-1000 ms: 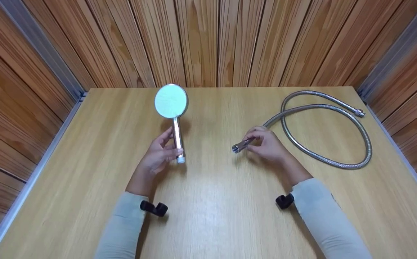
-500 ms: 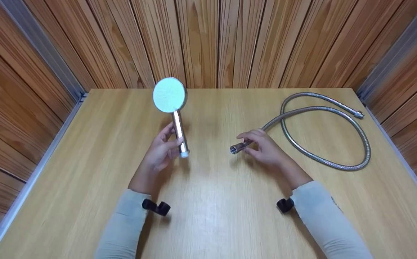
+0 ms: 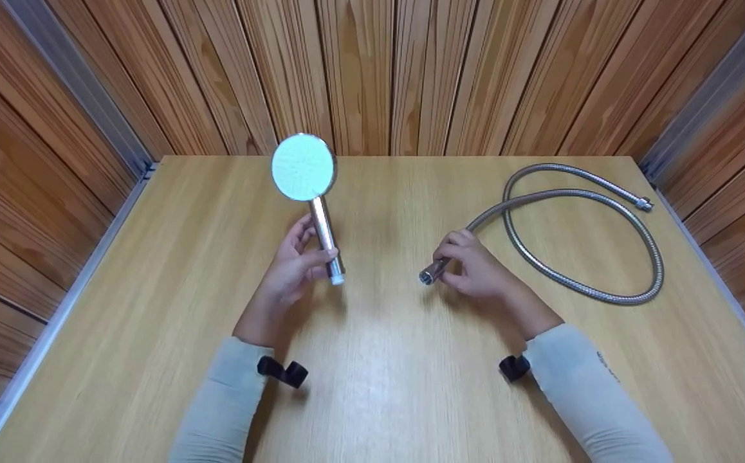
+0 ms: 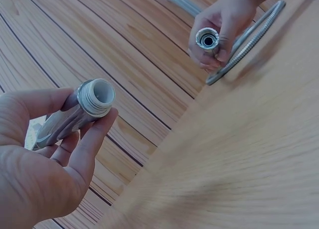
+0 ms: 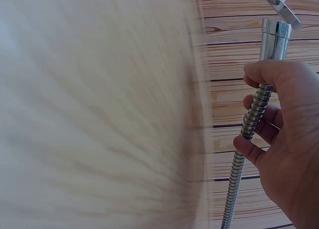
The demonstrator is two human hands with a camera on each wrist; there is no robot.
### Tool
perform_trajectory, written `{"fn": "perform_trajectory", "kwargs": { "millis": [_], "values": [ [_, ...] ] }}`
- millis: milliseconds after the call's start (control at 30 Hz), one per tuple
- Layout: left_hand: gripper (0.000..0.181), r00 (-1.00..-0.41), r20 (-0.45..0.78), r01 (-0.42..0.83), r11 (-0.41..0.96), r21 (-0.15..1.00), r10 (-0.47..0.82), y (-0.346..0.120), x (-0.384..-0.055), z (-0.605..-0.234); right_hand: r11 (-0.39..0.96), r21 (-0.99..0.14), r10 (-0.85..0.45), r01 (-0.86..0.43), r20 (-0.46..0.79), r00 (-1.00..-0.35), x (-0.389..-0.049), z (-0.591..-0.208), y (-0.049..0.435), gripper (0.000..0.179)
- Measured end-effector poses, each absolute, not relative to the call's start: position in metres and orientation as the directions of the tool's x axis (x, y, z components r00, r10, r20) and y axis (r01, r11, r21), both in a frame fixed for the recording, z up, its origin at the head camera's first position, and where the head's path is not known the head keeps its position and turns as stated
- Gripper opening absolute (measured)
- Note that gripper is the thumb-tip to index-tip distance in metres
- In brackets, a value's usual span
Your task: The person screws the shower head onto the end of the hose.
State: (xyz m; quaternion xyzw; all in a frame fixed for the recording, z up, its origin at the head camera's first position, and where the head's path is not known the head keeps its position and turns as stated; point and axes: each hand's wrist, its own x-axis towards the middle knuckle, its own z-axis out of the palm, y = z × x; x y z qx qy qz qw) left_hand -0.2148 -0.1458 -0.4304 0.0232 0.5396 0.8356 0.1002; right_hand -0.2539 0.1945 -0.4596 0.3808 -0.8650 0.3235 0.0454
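My left hand (image 3: 289, 270) grips the chrome handle of a round shower head (image 3: 303, 167), its pale face turned up toward the head camera. In the left wrist view the white threaded end (image 4: 99, 95) of that handle points out past my thumb and fingertips. To the right, my right hand (image 3: 475, 267) pinches a flexible metal shower hose (image 3: 578, 191) just behind its chrome end fitting (image 3: 432, 272). The fitting's open mouth shows in the left wrist view, aimed toward the left hand. A gap separates the fitting from the handle's threaded end.
The rest of the hose loops over the right side of the wooden table (image 3: 379, 360), its other end nut (image 3: 644, 204) near the right edge. Wood-plank walls (image 3: 359, 77) rise behind and at both sides. Each sleeve carries a black wrist camera (image 3: 284, 372).
The left hand has moved slightly up and right with the shower head, whose handle leans more. The right hand has shifted slightly, and the hose fitting now points more downward in the head view.
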Motion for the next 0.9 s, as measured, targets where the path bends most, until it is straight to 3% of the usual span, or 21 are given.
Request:
{"fn": "perform_trajectory", "kwargs": {
  "millis": [300, 533, 900],
  "values": [
    [0.085, -0.980, -0.059, -0.132, -0.394, 0.910, 0.191, -0.143, -0.213, -0.429, 0.438, -0.548, -0.656, -0.712, 0.347, -0.670, -0.253, -0.455, 0.193, 0.021],
    [0.085, -0.981, -0.078, -0.139, -0.368, 0.919, 0.177, -0.140, -0.212, -0.429, 0.482, -0.527, -0.656, -0.700, 0.313, -0.687, -0.249, -0.450, 0.190, 0.030],
    [0.079, -0.988, -0.051, -0.105, -0.396, 0.912, 0.145, -0.129, -0.211, -0.428, 0.474, -0.485, -0.644, -0.735, 0.378, -0.665, -0.243, -0.446, 0.181, 0.022]
  ]
}}
